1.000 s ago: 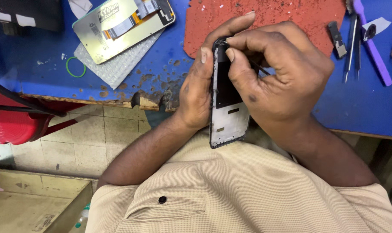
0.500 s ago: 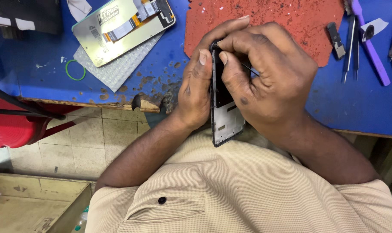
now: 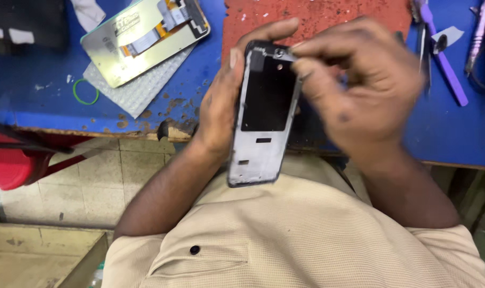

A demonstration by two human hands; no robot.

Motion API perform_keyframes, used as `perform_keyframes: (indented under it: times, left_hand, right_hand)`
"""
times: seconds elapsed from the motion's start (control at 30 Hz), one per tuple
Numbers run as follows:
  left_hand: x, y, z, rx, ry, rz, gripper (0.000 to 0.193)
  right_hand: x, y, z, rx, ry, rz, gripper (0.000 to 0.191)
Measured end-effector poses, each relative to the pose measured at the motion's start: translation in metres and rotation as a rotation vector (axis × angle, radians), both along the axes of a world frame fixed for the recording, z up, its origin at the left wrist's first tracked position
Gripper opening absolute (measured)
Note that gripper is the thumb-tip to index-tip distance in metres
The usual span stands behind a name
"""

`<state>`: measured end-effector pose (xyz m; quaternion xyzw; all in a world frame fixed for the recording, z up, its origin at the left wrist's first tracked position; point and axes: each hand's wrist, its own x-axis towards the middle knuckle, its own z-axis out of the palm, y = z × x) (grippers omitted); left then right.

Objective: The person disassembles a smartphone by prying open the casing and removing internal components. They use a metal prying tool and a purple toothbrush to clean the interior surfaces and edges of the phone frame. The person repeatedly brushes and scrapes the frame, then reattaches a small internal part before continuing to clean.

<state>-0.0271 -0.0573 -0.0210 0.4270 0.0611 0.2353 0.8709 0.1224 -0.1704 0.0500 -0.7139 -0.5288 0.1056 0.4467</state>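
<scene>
A: Scanning left to right: green rubber ring on the blue worktop, then a silver-backed phone display panel with orange flex cables face down on a pale bubble-textured sheet, likely parked there so the glass side sits cushioned.

B: And the hands?

A: Left hand wraps the left edge of the grey phone mid-frame with its black inner panel, thumb up along the side. Frame is upright, held over the worktop edge above the lap, in front of the red rubber mat. Right hand is pinched narrow at the frame's top corner; blurred, so I can't tell if it grips a small part.

B: Tools?

A: Purple-handled pry tool and tweezers far right, within reach.

B: Change from half a second back?

A: Right hand has come off the frame's face; the whole inner side now shows. Frame also sits squarer to the camera.
</scene>
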Motion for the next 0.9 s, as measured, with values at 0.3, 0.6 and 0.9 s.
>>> perform_keyframes:
  times: [0.3,0.6,0.9]
  left_hand:
    - [0.012,0.000,0.003,-0.513,0.048,-0.288,0.056]
    - [-0.019,0.007,0.003,0.014,0.064,0.053,0.084]
    - [0.000,0.001,0.008,0.652,-0.048,0.427,0.095]
  right_hand:
    - [0.045,-0.012,0.008,-0.332,0.718,0.287,0.014]
    - [0.057,-0.036,-0.043,0.095,1.248,-0.028,0.006]
    - [0.033,-0.049,-0.051,0.005,1.187,-0.074,0.008]
